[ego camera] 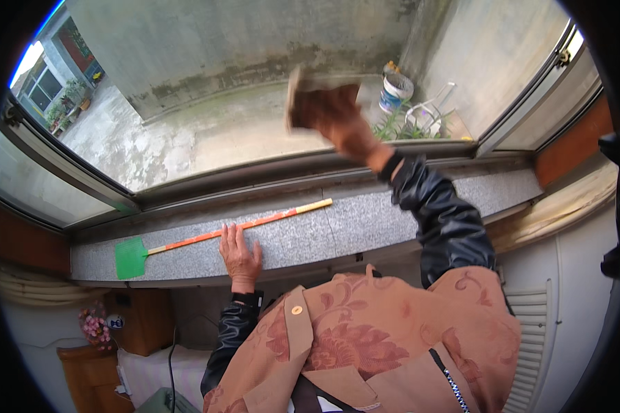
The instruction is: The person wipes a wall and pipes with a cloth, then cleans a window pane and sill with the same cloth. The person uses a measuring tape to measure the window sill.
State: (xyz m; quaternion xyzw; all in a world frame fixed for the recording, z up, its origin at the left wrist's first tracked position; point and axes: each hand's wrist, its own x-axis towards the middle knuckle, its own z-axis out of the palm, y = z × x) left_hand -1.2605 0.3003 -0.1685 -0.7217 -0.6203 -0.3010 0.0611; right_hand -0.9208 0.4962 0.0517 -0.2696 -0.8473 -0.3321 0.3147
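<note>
My right hand (349, 131) is raised in front of the window, blurred by motion. It grips a dark brown cloth (315, 103) with a pale edge at its left; blur hides the cloth's exact shape. My left hand (240, 258) lies flat on the speckled grey stone windowsill (372, 227), thumb spread from the fingers. Its fingertips touch or overlap the orange handle of a fly swatter (266, 219), which lies along the sill. The swatter's green mesh head (130, 257) points left, while the pale handle end points right.
A metal window frame (289, 173) borders the sill. Through the window are a concrete yard, a white bucket (396, 92) and green plants (408, 124). A radiator (532, 330) stands at the lower right. Below left are pink flowers (95, 325) and a wooden cabinet (139, 320).
</note>
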